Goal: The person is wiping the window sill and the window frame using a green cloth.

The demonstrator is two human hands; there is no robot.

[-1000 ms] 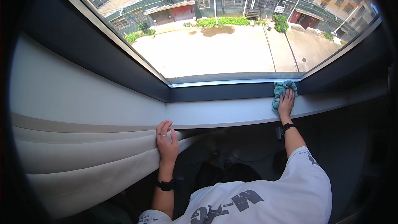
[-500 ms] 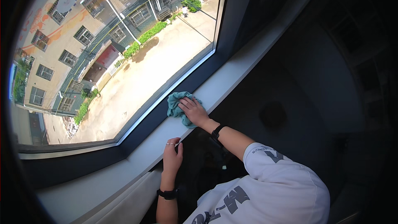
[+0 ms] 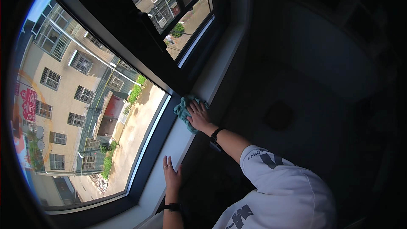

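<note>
A crumpled teal-green cloth (image 3: 181, 111) lies on the white windowsill (image 3: 166, 147), bunched against the dark window frame (image 3: 146, 166). My right hand (image 3: 199, 116) presses down on it with the arm stretched forward, and folds of cloth show past the fingers and thumb. Nearer to me, my left hand (image 3: 172, 177) rests at the sill's inner edge. Its fingers are extended, the thumb stands apart, and nothing is in it. A ring shows on one finger.
Beyond the near window pane (image 3: 140, 123) stands a building (image 3: 63, 97) across a sunlit yard. Further along, a second window (image 3: 186, 21) has dark bars. Right of the sill the room falls into shadow, with a dim round shape (image 3: 280, 115) low down.
The view has turned, bringing the second window into sight. My right hand and the cloth are now by the post between the windows. My left hand's fingers have straightened along the sill.
</note>
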